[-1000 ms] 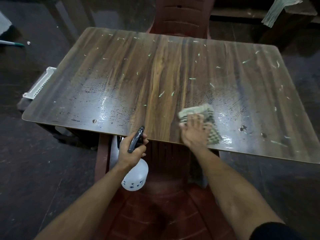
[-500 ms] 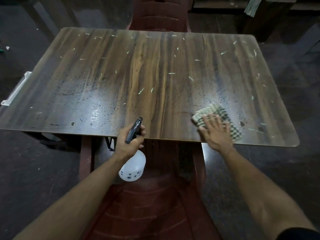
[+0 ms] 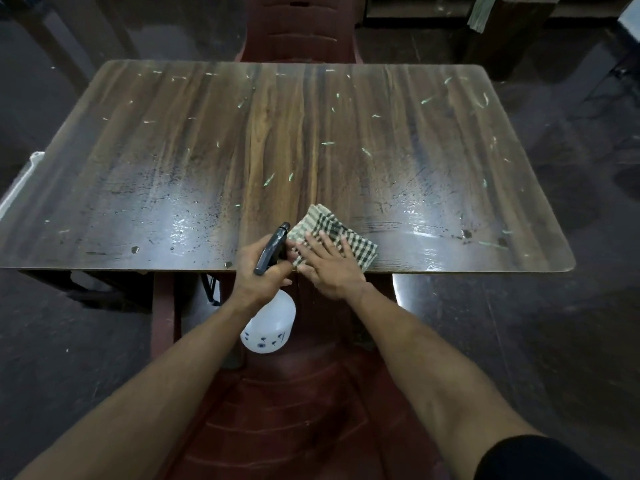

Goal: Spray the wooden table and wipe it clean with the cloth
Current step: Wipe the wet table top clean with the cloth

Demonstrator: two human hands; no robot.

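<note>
Looking from my left, I saw a pale plastic edge (image 3: 20, 181) poking out beside the wooden surface (image 3: 194, 140), whose near left part shone wet with dark speckles and a few droplets. Small pale flecks (image 3: 268, 179) lay scattered across the grain, thickest toward the far side. My left hand (image 3: 254, 271) was wrapped tight around the neck of the spray bottle (image 3: 269, 327), its black nozzle (image 3: 272, 247) slanting up over the near edge of the surface while the white body hung below that edge, above the dark red chair (image 3: 294, 427) in front of me. Just beside it, almost touching, my right hand (image 3: 329, 268) lay flat with fingers spread, pressing the checked cloth (image 3: 332, 233) onto the surface at the middle of the near edge; it was not curled around anything. The cloth was folded and stuck out beyond my fingertips, away from me. To the right of it ran wet, streaky smears (image 3: 419, 226) catching the light, and two dark spots (image 3: 467, 233) sat near the right corner. A second red chair (image 3: 298, 32) stood at the far side of the surface, and a folded green cloth (image 3: 479, 12) hung at the far right
</note>
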